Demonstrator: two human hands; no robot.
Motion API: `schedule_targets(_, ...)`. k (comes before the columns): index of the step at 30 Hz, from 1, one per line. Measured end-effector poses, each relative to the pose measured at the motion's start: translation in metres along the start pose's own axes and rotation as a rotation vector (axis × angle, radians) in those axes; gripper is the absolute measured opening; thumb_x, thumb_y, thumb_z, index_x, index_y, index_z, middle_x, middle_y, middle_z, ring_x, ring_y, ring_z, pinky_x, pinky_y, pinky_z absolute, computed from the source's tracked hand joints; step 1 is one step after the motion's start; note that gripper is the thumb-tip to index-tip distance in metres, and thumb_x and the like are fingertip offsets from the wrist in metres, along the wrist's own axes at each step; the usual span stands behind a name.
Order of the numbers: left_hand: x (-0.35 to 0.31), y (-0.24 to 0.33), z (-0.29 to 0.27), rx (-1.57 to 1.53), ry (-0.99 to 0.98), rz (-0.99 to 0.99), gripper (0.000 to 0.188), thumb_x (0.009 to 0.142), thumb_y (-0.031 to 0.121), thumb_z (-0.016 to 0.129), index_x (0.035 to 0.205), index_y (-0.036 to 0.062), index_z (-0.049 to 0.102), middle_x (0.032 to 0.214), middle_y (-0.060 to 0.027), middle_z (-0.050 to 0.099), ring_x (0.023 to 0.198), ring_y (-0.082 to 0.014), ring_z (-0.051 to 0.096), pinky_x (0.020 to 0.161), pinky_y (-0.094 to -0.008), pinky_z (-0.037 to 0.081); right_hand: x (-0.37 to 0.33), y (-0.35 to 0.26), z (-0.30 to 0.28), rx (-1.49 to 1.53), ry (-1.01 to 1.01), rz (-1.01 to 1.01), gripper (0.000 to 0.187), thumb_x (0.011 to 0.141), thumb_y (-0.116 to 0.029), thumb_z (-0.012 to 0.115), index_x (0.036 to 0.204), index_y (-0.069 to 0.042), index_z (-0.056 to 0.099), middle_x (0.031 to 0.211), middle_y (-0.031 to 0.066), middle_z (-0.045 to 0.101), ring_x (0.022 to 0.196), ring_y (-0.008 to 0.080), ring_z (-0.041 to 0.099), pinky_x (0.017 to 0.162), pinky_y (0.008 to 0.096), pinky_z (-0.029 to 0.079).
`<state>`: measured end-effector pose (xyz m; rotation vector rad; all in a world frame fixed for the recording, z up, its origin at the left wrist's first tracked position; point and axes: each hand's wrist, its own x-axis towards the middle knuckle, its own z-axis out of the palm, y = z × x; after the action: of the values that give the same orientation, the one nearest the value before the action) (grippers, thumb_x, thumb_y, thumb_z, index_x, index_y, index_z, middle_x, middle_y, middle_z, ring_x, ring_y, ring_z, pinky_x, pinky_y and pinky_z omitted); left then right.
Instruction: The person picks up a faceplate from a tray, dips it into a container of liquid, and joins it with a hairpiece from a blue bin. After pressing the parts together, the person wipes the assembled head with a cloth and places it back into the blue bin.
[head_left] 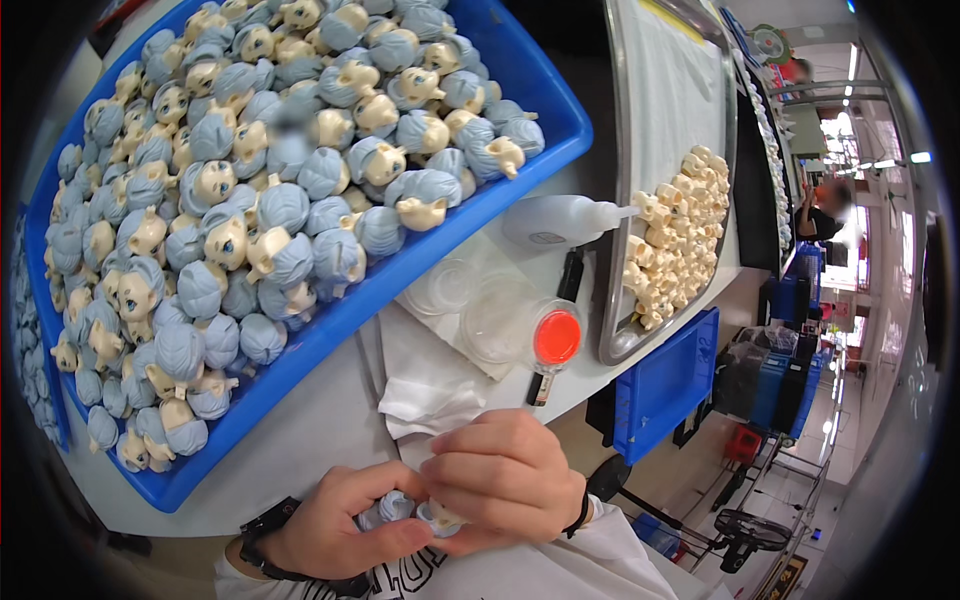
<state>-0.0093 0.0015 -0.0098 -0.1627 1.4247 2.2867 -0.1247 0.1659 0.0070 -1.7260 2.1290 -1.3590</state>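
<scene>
Close to my body, my left hand (335,525) is closed around a small doll head (394,507) with pale blue-grey hair. My right hand (505,470) meets it with bent fingers, pinching a cream and blue-grey part (438,518) right beside the hair. Whether this part belongs to the same head or is a separate one, I cannot tell, as my fingers cover much of it. A crumpled white cloth (430,405) lies on the table just beyond my hands. To the left, a big blue bin (400,320) is heaped with similar doll heads (210,185).
Past the cloth stand a jar with a red top (557,337), clear round containers (490,320), a white squeeze bottle (560,220) and a black pen (571,275). A metal tray (608,330) holds many cream parts (680,230). Lower right is a blue crate (665,385).
</scene>
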Motion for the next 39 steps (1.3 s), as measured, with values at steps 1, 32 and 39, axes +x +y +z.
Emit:
schedule_targets(1, 0.0, -0.001, 0.0, -0.006, -0.006, 0.003, 0.028, 0.081, 0.021, 0.066, 0.096, -0.001, 0.056, 0.073, -0.0036, 0.058, 0.064, -0.0062, 0.05, 0.058, -0.0221, 0.041, -0.002, 0.0, 0.001, -0.024, 0.013, -0.031, 0.027, 0.068, -0.021, 0.071, 0.08, 0.001, 0.061, 0.09, 0.0114, 0.06, 0.081, 0.0261, 0.06, 0.062, 0.0324, 0.046)
schedule_targets(32, -0.009, 0.004, 0.007, -0.652, 0.229, 0.333, 0.044, 0.085, 0.022, 0.052, 0.114, -0.0089, 0.042, 0.07, -0.0183, 0.053, 0.045, -0.0186, 0.047, 0.039, -0.0277, 0.039, -0.07, 0.055, -0.084, -0.859, 0.425, 0.883, 0.017, 0.072, -0.004, 0.067, 0.086, -0.002, 0.057, 0.08, 0.0042, 0.058, 0.067, 0.0116, 0.051, 0.054, 0.0237, 0.039)
schedule_targets(39, -0.015, 0.003, 0.007, -0.484, 0.256, 0.268, 0.04, 0.082, 0.026, 0.061, 0.1, -0.0072, 0.047, 0.073, -0.0186, 0.055, 0.047, -0.014, 0.049, 0.042, -0.023, 0.041, -0.07, 0.055, -0.085, -0.79, 0.465, 0.827, 0.017, 0.074, -0.004, 0.066, 0.09, -0.001, 0.06, 0.079, 0.0039, 0.058, 0.064, 0.0114, 0.052, 0.053, 0.0223, 0.04)
